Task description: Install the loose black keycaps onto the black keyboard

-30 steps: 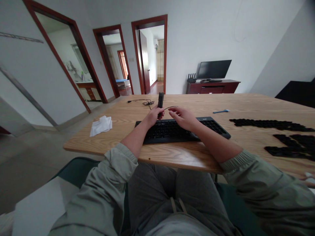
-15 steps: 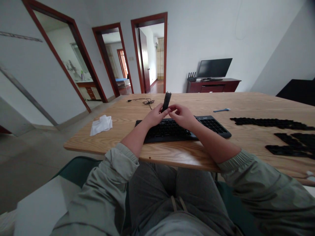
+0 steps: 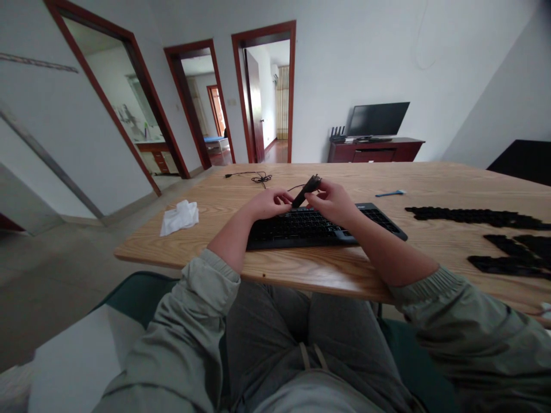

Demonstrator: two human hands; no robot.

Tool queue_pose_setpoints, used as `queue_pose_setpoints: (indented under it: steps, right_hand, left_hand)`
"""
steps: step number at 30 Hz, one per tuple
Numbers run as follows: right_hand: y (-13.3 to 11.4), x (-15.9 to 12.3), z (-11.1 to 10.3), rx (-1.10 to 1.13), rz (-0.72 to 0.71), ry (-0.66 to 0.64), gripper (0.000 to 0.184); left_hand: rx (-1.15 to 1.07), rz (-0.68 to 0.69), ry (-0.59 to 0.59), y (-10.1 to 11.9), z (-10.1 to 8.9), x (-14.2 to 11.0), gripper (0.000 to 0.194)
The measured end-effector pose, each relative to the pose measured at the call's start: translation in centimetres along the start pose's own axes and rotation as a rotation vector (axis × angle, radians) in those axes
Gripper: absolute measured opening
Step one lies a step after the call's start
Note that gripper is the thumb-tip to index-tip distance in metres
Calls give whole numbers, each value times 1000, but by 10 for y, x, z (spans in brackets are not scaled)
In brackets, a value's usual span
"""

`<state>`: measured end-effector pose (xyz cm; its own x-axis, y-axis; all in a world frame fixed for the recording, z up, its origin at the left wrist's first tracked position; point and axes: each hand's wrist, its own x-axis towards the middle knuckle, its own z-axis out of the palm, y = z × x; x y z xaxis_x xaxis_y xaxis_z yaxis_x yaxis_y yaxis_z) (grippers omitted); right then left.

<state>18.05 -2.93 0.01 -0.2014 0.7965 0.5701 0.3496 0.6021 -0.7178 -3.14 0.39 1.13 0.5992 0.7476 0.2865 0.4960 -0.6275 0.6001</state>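
A long black bar (image 3: 305,194), which looks like a keyboard's space bar, is tilted up to the right above the keyboard. My right hand (image 3: 333,202) pinches its upper part between thumb and fingers. My left hand (image 3: 270,205) is closed at the bar's lower end, with its fingertips partly hidden. Beneath both hands lies a black keyboard (image 3: 297,229) with an open grid where keycaps would sit. My forearms and hands cover parts of it.
Rows of black keycaps (image 3: 473,216) lie to the right, with more keycaps (image 3: 508,264) nearer me. A blue brush (image 3: 390,194) rests behind the keyboard. White tissue (image 3: 179,218) lies at left, and a coiled cable (image 3: 261,179) at the back of the wooden table (image 3: 224,261).
The black bar has gone from nearly upright to leaning right and sits slightly further right. My right hand has taken hold of its upper part; my left hand has slid to its lower end.
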Motion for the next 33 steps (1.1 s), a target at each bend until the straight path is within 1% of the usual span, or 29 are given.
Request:
queue_pose_setpoints:
  steps: [3, 7, 12, 18, 27, 30, 33]
  right_hand:
    - [0, -1, 0, 68, 68, -7, 15]
    - [-3, -2, 4, 186, 157, -29, 16]
    - [-4, -3, 6, 232, 240, -23, 18]
    - [-3, -3, 6, 176, 254, 10, 15]
    - [-6, -8, -2, 246, 299, -12, 18]
    - [-4, -9, -4, 248, 313, 9, 18]
    - [-2, -9, -1, 248, 314, 37, 16]
  left_hand:
    - [43, 0, -13, -5, -1, 0, 27]
    - [52, 11, -48, -11, 4, 2, 26]
    - [171, -7, 4, -10, 5, 3, 23]
    - [213, -20, 19, -8, 5, 3, 24]
    - [223, -30, 23, -3, 4, 1, 24]
    - [200, -15, 46, -5, 5, 1, 24]
    - [189, -23, 48, -6, 5, 1, 24]
